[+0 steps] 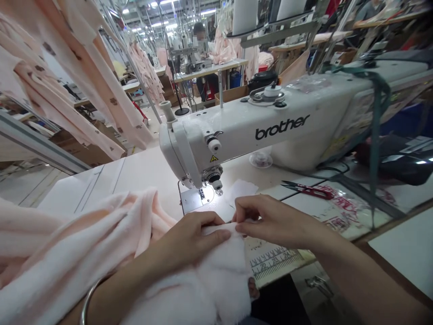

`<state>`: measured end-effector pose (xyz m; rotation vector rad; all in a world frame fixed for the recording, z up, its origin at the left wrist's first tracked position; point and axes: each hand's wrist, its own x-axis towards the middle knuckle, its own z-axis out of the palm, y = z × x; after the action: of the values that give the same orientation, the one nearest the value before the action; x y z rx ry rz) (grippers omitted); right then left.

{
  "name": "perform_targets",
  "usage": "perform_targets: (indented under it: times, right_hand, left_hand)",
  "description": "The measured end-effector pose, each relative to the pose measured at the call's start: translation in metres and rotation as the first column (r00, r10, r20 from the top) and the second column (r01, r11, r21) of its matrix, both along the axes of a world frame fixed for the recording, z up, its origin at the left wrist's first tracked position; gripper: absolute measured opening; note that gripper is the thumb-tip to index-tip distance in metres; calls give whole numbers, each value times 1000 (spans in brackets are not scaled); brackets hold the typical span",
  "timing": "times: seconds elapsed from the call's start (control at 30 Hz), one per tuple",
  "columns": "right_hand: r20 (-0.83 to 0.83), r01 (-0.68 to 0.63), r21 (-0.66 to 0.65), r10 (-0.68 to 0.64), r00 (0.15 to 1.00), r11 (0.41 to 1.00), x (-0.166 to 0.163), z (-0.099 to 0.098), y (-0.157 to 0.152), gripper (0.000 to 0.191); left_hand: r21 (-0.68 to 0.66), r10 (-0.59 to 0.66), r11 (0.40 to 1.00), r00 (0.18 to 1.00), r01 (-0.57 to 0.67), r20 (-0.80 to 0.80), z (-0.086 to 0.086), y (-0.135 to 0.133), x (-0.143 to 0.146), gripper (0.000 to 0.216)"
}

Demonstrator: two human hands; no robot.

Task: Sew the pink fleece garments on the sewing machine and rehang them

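Observation:
Pale pink plush fabric [216, 280] spreads over the table's left side and hangs down over the front edge. My left hand [203, 232] grips its upper edge, thumb on top and fingers beneath. Close beside it, my right hand [259, 216] pinches the same edge between thumb and fingertips. Just beyond my hands is the lit needle area and presser foot [203, 193] of a white sewing machine [237, 131]; the fabric lies in front of the foot, not under it. A small white cloth scrap [241, 190] rests behind my right hand.
Red-handled thread snips [307, 189] lie right of the machine head, near a clear bobbin [260, 159]. A printed ruler strip [275, 262] runs along the table's front edge. Pink garment pieces [98, 81] hang at the left. A person [199, 40] sits at another machine behind.

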<state>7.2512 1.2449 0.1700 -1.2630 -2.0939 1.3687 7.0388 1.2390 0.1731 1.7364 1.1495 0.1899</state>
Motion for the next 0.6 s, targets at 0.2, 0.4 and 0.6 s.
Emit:
perform_targets:
  times: [0.2,0.4,0.6]
  right_hand:
    - [10,-3,49,2,1000,999,3,8,-5,13]
    - [120,-19,64,11,993,998,12,18,-12,14]
    - [126,19,-56,-12,992,998,4,10,-13,10]
  left_hand:
    - [2,61,998,998,-62,26,1,-6,5,23]
    - [265,106,958,993,-113,42,-4,-19,8,13]
    - [293,113,948,992,-123,49,-7,-20,6,15]
